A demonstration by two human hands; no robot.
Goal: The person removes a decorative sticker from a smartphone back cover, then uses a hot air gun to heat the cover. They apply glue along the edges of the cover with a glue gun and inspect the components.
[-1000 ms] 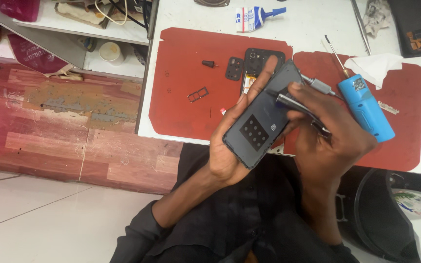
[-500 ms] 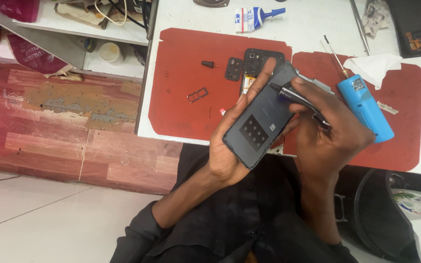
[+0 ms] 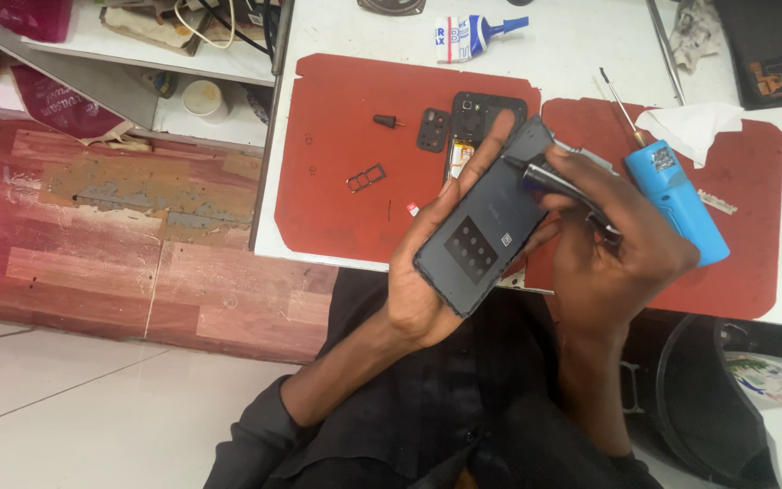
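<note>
Phone back cover [image 3: 486, 237] sits gripped in my left hand [image 3: 427, 281]; my right hand [image 3: 622, 249] holds a tool [image 3: 554, 179], probably prying its far edge; steady pressure next.

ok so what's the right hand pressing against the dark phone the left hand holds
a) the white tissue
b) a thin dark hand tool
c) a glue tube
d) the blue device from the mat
b: the right hand grips a thin dark tool with its tip on the phone held in the left hand; the blue device lies apart on the red mat.
</note>
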